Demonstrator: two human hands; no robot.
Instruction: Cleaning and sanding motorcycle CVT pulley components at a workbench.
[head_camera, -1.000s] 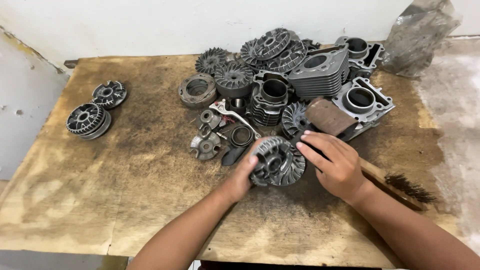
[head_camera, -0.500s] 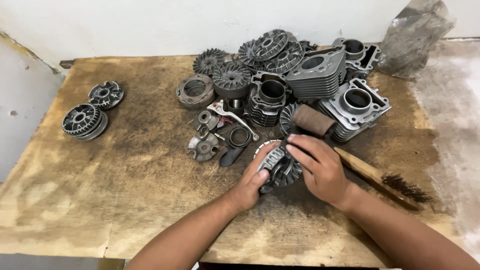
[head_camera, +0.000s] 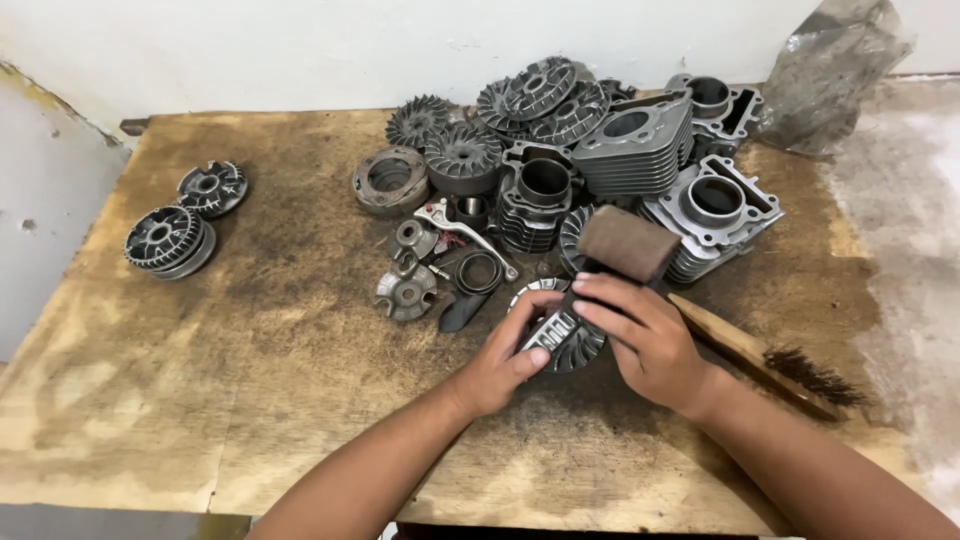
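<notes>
left hand (head_camera: 500, 362): grips finned metal pulley disc (head_camera: 565, 335), tilted on edge on table (head_camera: 250, 400) | right hand (head_camera: 645, 335): fingers wrapped round brown block (head_camera: 628, 243), pressed to disc | just front of engine-parts pile (head_camera: 610, 150) | wire brush (head_camera: 770, 355) beside right wrist

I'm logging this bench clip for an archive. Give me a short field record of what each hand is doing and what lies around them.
Left hand: grips the near edge of a finned metal disc, tilted up off the board
Right hand: holds a brown rectangular block against the disc
Surface: stained wooden board
Behind the hands: heap of finned cylinders and fan-like discs
Far left: two separate ribbed discs
Right of the hands: wooden-handled wire brush, lying flat
Back right: crumpled plastic bag
</notes>
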